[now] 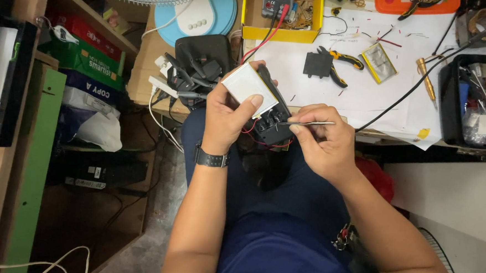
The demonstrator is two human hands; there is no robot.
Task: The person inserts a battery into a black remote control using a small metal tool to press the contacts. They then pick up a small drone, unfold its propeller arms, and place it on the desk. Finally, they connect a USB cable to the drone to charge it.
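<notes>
Single head-worn view, steeply downward and close over lap and near workbench [367, 98] edge.

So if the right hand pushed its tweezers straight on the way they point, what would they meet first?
Probably the black device held by the left hand: the tweezers in the right hand point left at its open end; depth unclear.

Two hands [227, 116] [323, 140], one tweezers [304, 123], one pliers [338, 64], one multimeter [276, 1], two silver battery packs [248, 87] [379, 61].

White paper covers the tabletop [367, 98]. On it lie yellow-handled pliers [341, 64], a black cover [316, 64], a silver pouch cell [379, 62], a brass-coloured tool [426, 79], and, far left, a yellow box [281, 32].
</notes>
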